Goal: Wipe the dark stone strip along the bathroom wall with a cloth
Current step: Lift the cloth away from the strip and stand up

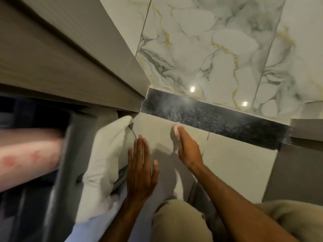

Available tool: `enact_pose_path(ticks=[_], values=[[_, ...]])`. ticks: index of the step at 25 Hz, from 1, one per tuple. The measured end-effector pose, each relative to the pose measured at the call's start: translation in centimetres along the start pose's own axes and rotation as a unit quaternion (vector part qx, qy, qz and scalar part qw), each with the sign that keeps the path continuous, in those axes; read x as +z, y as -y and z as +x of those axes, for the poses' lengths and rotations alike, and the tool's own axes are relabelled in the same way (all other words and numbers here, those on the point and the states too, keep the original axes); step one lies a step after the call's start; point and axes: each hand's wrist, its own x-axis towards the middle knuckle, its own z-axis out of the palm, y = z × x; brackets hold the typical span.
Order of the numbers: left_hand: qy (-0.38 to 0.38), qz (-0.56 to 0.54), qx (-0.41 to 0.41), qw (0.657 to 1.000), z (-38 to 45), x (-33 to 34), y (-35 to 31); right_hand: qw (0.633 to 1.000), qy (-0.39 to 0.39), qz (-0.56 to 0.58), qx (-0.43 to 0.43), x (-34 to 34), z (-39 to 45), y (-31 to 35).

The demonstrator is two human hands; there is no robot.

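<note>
Stone strip (215, 117): dark, speckled, glossy, hazy pale smears.

The right hand (187, 149) covers most of a small pink cloth (176, 131), just below the dark stone strip (215, 119). The strip's right end goes behind a grey block (306, 126). Left of the strip, a white towel (106, 154) hides part of a dark rack. The pink thing (29, 154) far left is too blurry to name.
</note>
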Motion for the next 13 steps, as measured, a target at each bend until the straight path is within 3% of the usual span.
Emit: enact_pose_path(ticks=[2,5,9,13], values=[[0.023,-0.001,0.003,1.000,-1.1,-6.5,-2.7,0.993,-0.043,0.108,0.036,-4.1,-3.4,6.1],[0.040,0.012,0.033,0.999,-4.1,-19.4,-7.0,0.981,-0.073,0.179,0.037,-10.9,-12.4,16.1],[0.023,0.026,0.058,0.998,-8.6,-33.4,-9.2,0.972,-0.114,0.196,0.055,-16.1,-22.9,27.7],[0.051,0.086,0.099,0.990,-12.4,-40.6,-5.2,0.975,-0.125,0.180,0.024,-14.7,-29.9,35.3]])
